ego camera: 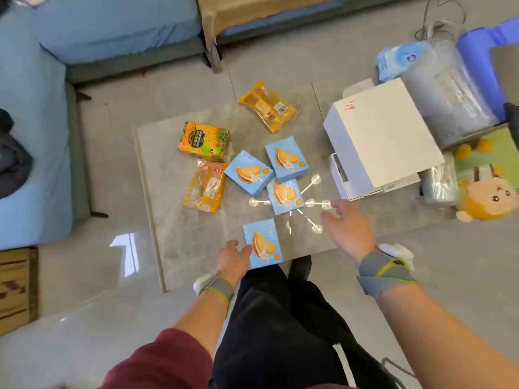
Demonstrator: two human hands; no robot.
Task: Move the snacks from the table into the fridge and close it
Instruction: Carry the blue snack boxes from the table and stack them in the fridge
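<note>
Several blue snack boxes lie on the grey marble table [174, 220]. The nearest blue box [262, 242] sits at the front edge, and my left hand [233, 258] touches its left side with fingers spread. Three more blue boxes [285, 196] cluster in the middle. My right hand [348, 228] hovers open just right of that cluster, holding nothing. An orange-green packet [205, 141], a clear orange bag [206, 185] and a yellow bag [266, 106] lie further left and back. No fridge is in view.
A white box [382, 130] stands on the table's right part, with plastic-wrapped packs [449, 88] behind it and a plush toy [488, 196] at the right. A blue sofa [33, 136] runs along the left. My dark-trousered legs are under the table's front edge.
</note>
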